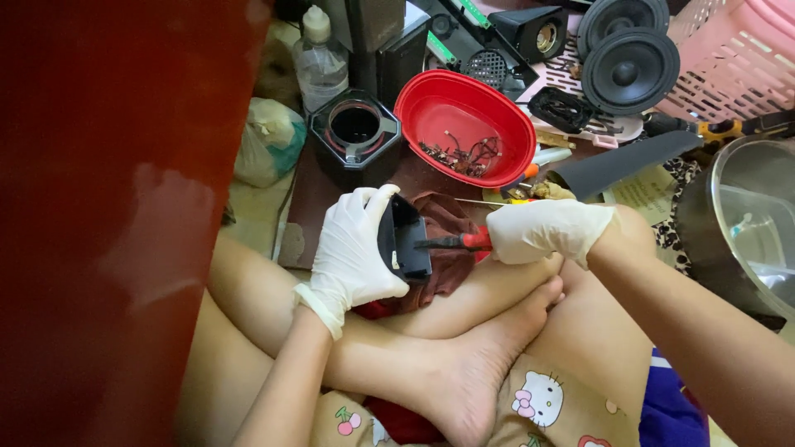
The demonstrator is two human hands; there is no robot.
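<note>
Gripping a small black plastic speaker housing [403, 238] in the white-gloved left hand [352, 248], above the crossed legs, open face turned rightward. Clenching a red-handled screwdriver [460, 242] in the gloved right hand [542, 232], tip entering the housing. Probably best keeping the shaft in line with the screw, pressing firmly, bracing the housing against the dark red cloth [447, 240]. Sitting beyond: a red oval plastic bowl [497, 112] holding scraps, two round black speaker cones [629, 70].
</note>
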